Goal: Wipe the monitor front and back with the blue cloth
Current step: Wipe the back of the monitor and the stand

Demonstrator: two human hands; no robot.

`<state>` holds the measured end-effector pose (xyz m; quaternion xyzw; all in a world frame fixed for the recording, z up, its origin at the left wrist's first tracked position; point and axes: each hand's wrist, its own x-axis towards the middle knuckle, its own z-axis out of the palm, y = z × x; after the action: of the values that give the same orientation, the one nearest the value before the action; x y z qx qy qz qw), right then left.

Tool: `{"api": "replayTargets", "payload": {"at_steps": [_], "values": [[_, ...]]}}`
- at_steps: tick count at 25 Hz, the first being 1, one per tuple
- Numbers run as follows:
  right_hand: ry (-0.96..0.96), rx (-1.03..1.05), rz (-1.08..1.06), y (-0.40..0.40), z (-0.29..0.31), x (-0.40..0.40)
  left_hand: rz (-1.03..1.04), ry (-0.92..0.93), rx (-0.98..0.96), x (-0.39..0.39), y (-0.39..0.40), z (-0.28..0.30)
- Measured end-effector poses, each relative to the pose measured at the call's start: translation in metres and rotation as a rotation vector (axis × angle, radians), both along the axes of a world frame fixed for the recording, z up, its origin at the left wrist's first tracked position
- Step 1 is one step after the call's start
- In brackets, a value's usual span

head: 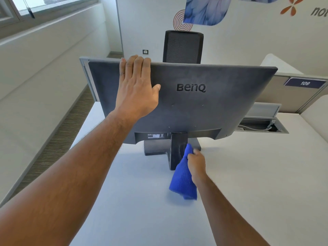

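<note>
While the left hand point(136, 86) lies flat-fingered over the top edge of the monitor point(213, 103), standing back-toward-us on the desk point(142, 201), the right hand point(196, 163) pinches the cloth point(182, 181) against the stand point(178, 148). Keep that brace firm, and stroke lightly down the neck.

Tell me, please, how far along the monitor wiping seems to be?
Done: nothing provable; the monitor shows only its back. In hand: the left hand steadies its top edge while the right hand rubs the blue cloth on the stand. Left: the front cannot be judged.
</note>
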<state>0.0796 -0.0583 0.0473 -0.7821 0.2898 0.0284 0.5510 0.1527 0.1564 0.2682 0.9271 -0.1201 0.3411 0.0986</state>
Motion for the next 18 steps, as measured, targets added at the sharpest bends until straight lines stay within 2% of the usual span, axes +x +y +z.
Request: {"api": "replayTargets", "payload": {"at_steps": [3,8,10,14,16,18], "values": [[0.125,-0.035,0.108,-0.006,-0.028,-0.016,0.008,0.005,0.003,-0.001,-0.002,0.001],[0.157,-0.072,0.114,-0.008,-0.010,-0.011,0.011,0.016,-0.005,-0.001,-0.004,0.003],[0.101,-0.063,0.098,-0.008,0.008,-0.004,0.017,0.017,-0.003,-0.001,-0.004,0.002],[-0.181,0.020,0.017,-0.006,0.048,0.021,0.017,0.018,-0.008,-0.001,-0.005,0.002],[-0.214,0.005,0.023,-0.004,0.051,0.025,0.014,0.022,-0.011,-0.001,-0.004,0.003],[-0.140,-0.042,0.062,-0.003,0.031,0.020,0.015,0.017,-0.007,-0.002,-0.002,0.003]]}}
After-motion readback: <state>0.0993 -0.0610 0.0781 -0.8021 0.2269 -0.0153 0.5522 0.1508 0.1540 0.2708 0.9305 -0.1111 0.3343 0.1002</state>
